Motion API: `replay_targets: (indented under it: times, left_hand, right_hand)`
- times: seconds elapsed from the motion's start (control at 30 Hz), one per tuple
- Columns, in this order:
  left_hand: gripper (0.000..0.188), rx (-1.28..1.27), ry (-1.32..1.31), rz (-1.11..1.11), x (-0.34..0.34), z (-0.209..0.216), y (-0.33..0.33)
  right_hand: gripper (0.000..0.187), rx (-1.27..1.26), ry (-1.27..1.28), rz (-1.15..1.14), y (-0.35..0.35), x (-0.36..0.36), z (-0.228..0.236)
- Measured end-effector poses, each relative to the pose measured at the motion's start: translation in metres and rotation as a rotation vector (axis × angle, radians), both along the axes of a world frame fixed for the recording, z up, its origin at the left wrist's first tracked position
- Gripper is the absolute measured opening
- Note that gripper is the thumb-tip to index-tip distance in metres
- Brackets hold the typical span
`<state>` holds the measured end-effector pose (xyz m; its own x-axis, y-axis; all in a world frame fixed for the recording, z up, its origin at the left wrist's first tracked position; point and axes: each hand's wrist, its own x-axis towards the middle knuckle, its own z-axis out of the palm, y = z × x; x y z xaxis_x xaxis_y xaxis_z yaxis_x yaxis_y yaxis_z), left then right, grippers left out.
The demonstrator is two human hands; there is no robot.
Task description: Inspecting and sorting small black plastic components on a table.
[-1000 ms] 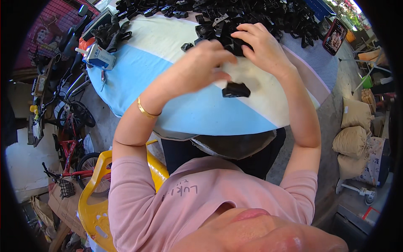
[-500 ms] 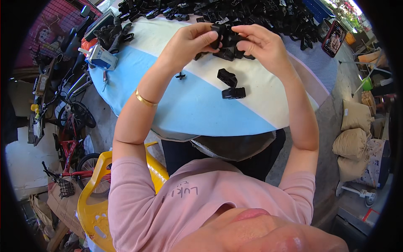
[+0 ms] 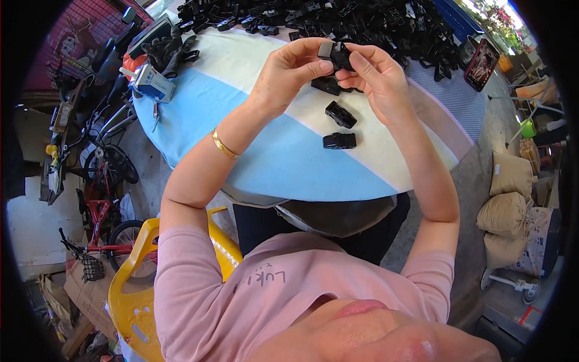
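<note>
Over the table, my left hand (image 3: 295,71) and my right hand (image 3: 380,77) come together around one small black plastic part (image 3: 341,55). Both sets of fingers are closed on it, thumbs towards me. At its left end, by my left thumb, shows a grey flat face (image 3: 325,49); whether it is a separate piece I cannot tell. Nearer to me lie two loose black plastic parts, one tilted (image 3: 341,114) and one lying level (image 3: 339,140). More black parts (image 3: 326,85) sit just below and behind my hands, partly covered by them.
A large heap of black plastic parts (image 3: 386,30) fills the far side of the cloth-covered table (image 3: 289,169). At the far left stand a blue-and-white carton (image 3: 154,82) and black gloves (image 3: 163,54). A phone (image 3: 482,64) leans at the far right. A yellow chair (image 3: 129,289) is at my left.
My right hand has moved in to meet my left, and both now grip the black part. The small dark piece beside my left wrist is no longer visible.
</note>
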<state>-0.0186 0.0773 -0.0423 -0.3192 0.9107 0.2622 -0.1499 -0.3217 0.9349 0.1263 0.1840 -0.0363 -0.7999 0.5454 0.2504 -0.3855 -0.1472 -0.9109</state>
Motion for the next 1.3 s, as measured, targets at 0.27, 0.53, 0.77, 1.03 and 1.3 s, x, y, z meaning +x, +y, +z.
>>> replay_targets:
  times: [0.27, 0.53, 0.77, 1.03, 1.3]
  left_hand:
    - [0.031, 0.003, -0.017, 0.064, 0.01, 0.004, -0.003]
    - [0.032, 0.014, 0.143, 0.1, 0.008, 0.005, -0.005]
    - [0.038, 0.047, 0.195, 0.102, 0.015, 0.008, -0.01]
    - [0.033, 0.016, 0.089, 0.108, 0.009, 0.015, -0.012]
    - [0.036, -0.329, 0.932, -0.259, 0.013, 0.04, -0.028]
  right_hand:
    - [0.02, 0.244, -0.048, -0.201, -0.007, 0.0, 0.001]
    - [0.017, 0.313, 0.032, -0.228, -0.009, 0.002, 0.002]
    - [0.009, 0.356, -0.027, -0.241, -0.01, 0.0, -0.003]
    - [0.011, 0.432, -0.014, -0.177, -0.005, -0.001, 0.001]
    - [0.01, 1.111, -0.287, -0.494, 0.028, 0.005, -0.009]
